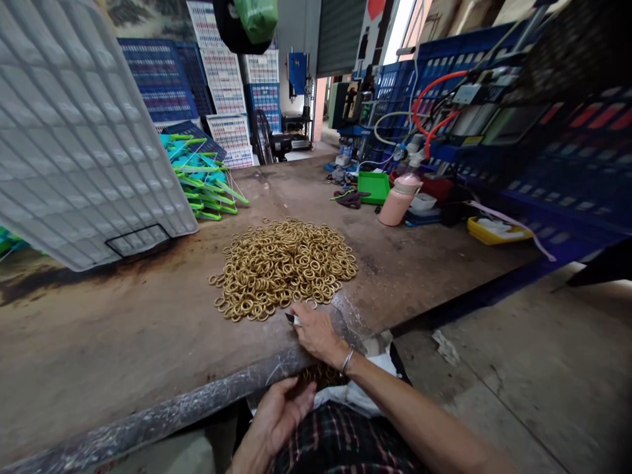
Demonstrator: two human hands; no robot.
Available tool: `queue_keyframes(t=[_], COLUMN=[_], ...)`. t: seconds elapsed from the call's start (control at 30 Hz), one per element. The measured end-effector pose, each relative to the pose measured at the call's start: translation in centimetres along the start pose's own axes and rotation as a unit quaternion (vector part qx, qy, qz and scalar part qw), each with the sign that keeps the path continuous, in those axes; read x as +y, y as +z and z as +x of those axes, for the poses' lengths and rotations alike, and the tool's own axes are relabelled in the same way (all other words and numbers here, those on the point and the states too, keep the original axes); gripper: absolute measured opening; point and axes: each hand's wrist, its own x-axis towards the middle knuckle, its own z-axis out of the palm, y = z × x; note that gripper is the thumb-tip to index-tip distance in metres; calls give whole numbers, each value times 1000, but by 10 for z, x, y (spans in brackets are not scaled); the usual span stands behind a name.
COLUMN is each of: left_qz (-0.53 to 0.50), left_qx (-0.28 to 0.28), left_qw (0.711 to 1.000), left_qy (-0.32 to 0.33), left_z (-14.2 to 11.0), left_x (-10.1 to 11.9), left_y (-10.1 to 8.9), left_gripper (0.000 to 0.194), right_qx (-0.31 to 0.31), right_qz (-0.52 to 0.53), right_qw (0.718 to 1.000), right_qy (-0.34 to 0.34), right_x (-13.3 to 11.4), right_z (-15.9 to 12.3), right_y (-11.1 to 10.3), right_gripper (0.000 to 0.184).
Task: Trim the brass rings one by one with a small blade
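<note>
Rings (286,266) are lying far; my right hand (318,334) is gripping a dark-tipped tool (291,319), best kept low; my left hand (282,416), nearer, is cupping half-open, seemingly empty.

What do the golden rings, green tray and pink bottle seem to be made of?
The rings look like metal, perhaps brass, from their dull golden sheen, though a coating is possible. The green tray is likely moulded plastic, given its even bright colour and raised rim. The pink bottle has a smooth, soft-sheened body: painted metal or plastic, I can't tell.
</note>
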Motion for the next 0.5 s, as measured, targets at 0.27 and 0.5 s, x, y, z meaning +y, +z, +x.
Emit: queue_keyframes(t=[0.27,0.5], left_qz=[22,130], left_qx=[8,-40], left_qw=[998,985], left_qy=[53,110], left_z=[-8,-39], left_x=[-4,-9], left_y=[-1,4], left_gripper=[8,11], right_qx=[66,59], right_qz=[296,387], right_qw=[953,920], right_qy=[14,23], right_x=[16,17], right_z=[-11,-31], right_y=[0,-8], right_gripper=[18,13])
